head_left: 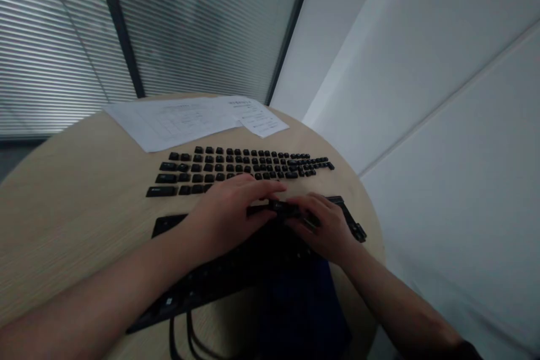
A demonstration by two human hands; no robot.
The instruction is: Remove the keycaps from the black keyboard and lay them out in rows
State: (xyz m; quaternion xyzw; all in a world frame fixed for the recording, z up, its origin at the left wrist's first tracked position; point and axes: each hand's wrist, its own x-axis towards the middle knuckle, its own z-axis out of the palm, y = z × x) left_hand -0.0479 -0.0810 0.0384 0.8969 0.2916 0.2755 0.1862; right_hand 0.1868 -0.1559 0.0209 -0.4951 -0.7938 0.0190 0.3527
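A black keyboard (223, 270) lies tilted across the near part of the table, its middle in deep shadow. At its far edge, my left hand (225, 211) curls its thumb and index finger round a small black piece that looks like a keycap (277, 206). From the other side my right hand (323, 222) pinches the same piece between thumb and fingers. Its exact shape is partly covered by the fingertips. Just beyond my hands, loose black keycaps (166, 178) are laid out in rows, some of them hidden behind my left hand.
White printed sheets (181, 121) lie at the far side of the round wooden table (93, 191). A dark blue cloth (299, 309) is under the keyboard's near side, with a black cable (189, 329) to its left. More black pieces (358, 230) lie right of my right hand.
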